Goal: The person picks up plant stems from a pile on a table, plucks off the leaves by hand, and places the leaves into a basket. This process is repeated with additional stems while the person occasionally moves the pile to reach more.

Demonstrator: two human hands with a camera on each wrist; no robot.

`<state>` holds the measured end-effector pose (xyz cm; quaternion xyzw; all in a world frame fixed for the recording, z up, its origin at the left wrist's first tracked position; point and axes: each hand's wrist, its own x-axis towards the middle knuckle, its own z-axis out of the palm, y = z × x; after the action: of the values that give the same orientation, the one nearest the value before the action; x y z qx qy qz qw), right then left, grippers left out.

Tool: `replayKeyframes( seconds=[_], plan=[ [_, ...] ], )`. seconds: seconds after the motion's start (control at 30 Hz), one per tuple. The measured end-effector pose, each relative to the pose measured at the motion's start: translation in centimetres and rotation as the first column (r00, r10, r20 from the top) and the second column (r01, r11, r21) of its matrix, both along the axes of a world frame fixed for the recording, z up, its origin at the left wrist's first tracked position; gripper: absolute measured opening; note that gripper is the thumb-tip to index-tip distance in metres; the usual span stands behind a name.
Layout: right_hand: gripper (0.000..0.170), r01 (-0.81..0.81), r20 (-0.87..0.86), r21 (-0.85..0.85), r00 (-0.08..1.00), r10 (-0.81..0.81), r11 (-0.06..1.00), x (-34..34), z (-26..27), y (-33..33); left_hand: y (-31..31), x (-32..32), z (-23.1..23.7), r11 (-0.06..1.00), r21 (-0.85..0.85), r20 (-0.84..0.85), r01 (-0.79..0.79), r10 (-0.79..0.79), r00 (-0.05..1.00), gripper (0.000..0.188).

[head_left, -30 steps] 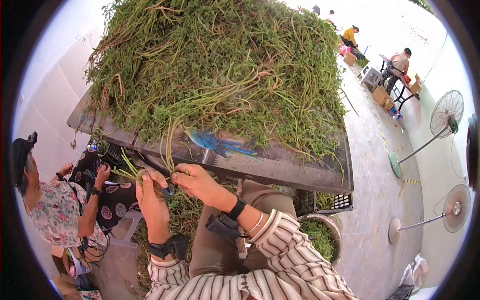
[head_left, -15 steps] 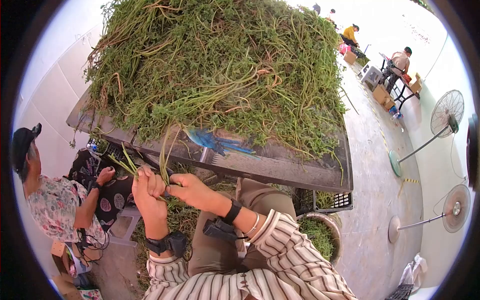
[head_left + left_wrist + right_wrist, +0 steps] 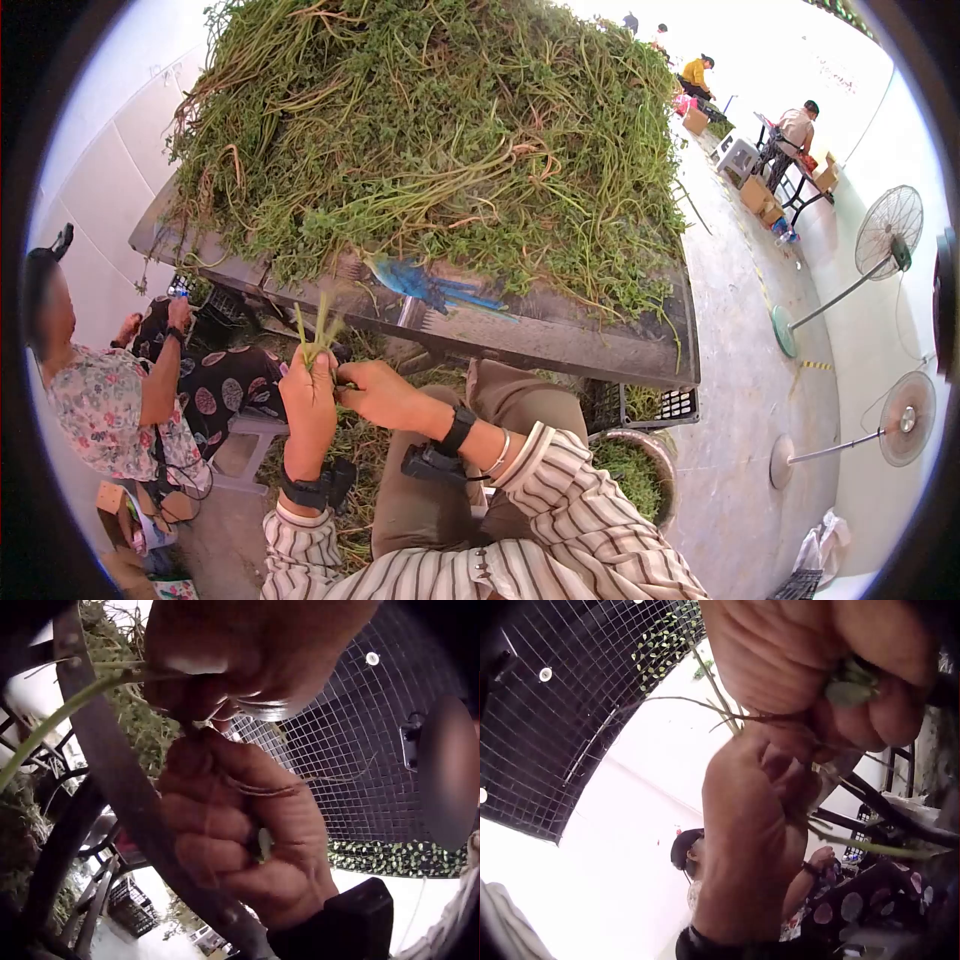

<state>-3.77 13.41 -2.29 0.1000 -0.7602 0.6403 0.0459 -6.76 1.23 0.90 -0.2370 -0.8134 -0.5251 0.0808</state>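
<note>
Fingers of the left hand (image 3: 308,400) are curled tight round a few green stems (image 3: 318,340), clamped so that their lower ends vanish in the grip, while the upper ends, slightly blurred, stick up just beyond the fingertips. Thumb and forefinger of the right hand (image 3: 385,395) press together right beside that grip; exactly where they meet the stems is hidden behind knuckles in the head view and lost in shadow in the left wrist view. Its other fingers are curled in, and the right wrist view shows a leafy bit (image 3: 853,691) held among them, mostly covered. A thin brown strand (image 3: 697,700) runs out from between the two hands; its inner end cannot be made out. Beyond the fingertips is the near edge of a dark table (image 3: 560,345), bearing a big heap of greenery (image 3: 430,150) whose far side is cut off, with a crumpled blue thing (image 3: 425,282) lying in front of it. To the right of the fingers, past the knees, a round tub (image 3: 668,470) of greens is partly covered by the striped sleeve (image 3: 590,500); to their left sits a person in a floral top (image 3: 105,410).
</note>
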Motion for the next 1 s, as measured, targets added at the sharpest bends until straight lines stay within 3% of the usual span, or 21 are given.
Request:
replayKeyframes(
  seconds=[0.1, 0.13, 0.17, 0.27, 0.33, 0.4, 0.53, 0.63, 0.7, 0.8, 0.9, 1.0],
  plan=[
    [0.022, 0.081, 0.027, 0.077, 0.996, -0.083, 0.994, 0.0, 0.9, 0.8, -1.0, -1.0, -1.2, 0.999, 0.044, -0.020, -0.010, 0.011, 1.000, 0.022],
    [0.022, 0.083, 0.028, 0.080, 0.996, -0.085, 0.993, 0.0, 1.4, 1.1, -1.0, -0.7, -0.9, 0.974, 0.217, 0.232, -0.070, 0.019, 0.973, 0.022],
    [0.022, 0.095, 0.043, 0.040, 0.994, -0.097, 0.995, 0.0, 2.0, 1.3, -1.2, -0.9, -0.9, 0.974, 0.217, 0.233, -0.068, 0.016, 0.972, 0.022],
    [0.021, 0.088, 0.042, 0.024, 0.995, -0.089, 0.996, -0.2, 1.3, 1.1, -1.4, -0.9, -0.3, 0.856, 0.505, 0.367, -0.112, -0.096, 0.925, 0.022],
    [0.019, 0.068, 0.021, 0.053, 0.997, -0.069, 0.996, -0.1, 1.0, 0.7, -0.5, -0.8, 0.8, 0.854, 0.503, 0.385, -0.132, -0.085, 0.919, 0.022],
    [0.020, 0.092, -0.079, 0.185, 0.994, -0.078, 0.978, 0.2, 0.9, 0.2, -0.3, -1.1, 0.8, 0.852, 0.501, 0.404, -0.154, -0.073, 0.912, 0.023],
    [0.020, 0.096, -0.068, 0.199, 0.994, -0.084, 0.975, 0.3, 0.9, 0.3, -0.3, -1.7, 0.5, 0.862, 0.480, 0.426, -0.164, -0.065, 0.902, 0.024],
    [0.019, 0.059, 0.017, 0.096, 0.998, -0.061, 0.994, 0.2, 1.1, 0.6, -0.2, -1.7, 0.6, 0.848, 0.504, 0.450, -0.165, -0.095, 0.888, 0.020],
    [0.019, 0.009, 0.042, -0.114, 0.999, -0.005, 0.993, 0.1, 1.0, 0.3, -0.2, -1.6, 0.6, 0.844, 0.518, 0.455, -0.141, -0.132, 0.881, 0.018],
    [0.019, -0.037, 0.128, -0.272, 0.989, 0.075, 0.961, 0.1, 1.6, 0.7, 0.4, -1.2, 0.9, 0.859, 0.496, 0.470, -0.131, -0.139, 0.871, 0.017],
    [0.019, 0.026, 0.108, -0.259, 0.994, 0.002, 0.965, 0.0, 1.5, 0.9, 0.7, -1.0, 1.0, 0.834, 0.537, 0.468, -0.129, -0.167, 0.868, 0.019],
    [0.020, 0.063, 0.102, -0.268, 0.994, -0.036, 0.961, 0.1, 1.9, 1.1, 0.8, -0.8, 0.6, 0.873, 0.463, 0.484, -0.155, -0.102, 0.869, 0.020]
  ],
)
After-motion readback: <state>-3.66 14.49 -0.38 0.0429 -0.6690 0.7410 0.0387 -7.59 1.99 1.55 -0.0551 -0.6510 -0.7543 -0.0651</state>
